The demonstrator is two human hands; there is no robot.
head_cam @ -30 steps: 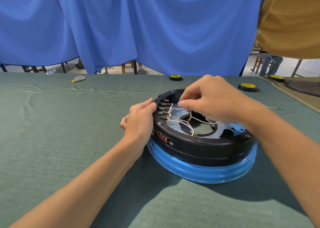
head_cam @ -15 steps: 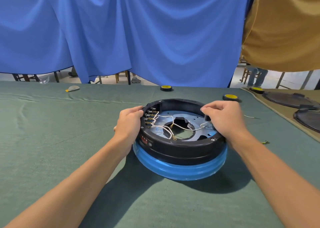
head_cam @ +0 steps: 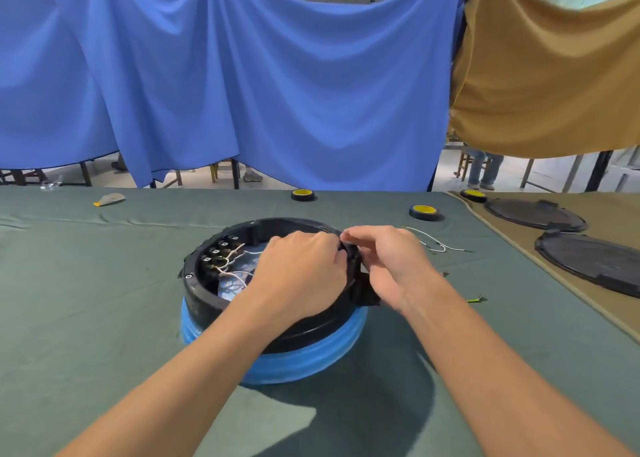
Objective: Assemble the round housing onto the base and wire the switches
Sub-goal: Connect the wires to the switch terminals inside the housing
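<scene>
The housing (head_cam: 221, 304) sits on the blue base (head_cam: 304, 363), mid-tabletop (head_cam: 104, 318). The right hand (head_cam: 391, 262) pinches its right rim. The left hand (head_cam: 301, 276) curls just inside, its grip hidden. Pressing evenly there should seat it, provided the wires (head_cam: 232, 266) stay clear.

housing (head_cam: 202, 299) black | base (head_cam: 298, 364) blue | wires (head_cam: 232, 273) white | tablecloth (head_cam: 86, 300) green | curtain (head_cam: 277, 92) blue
</scene>
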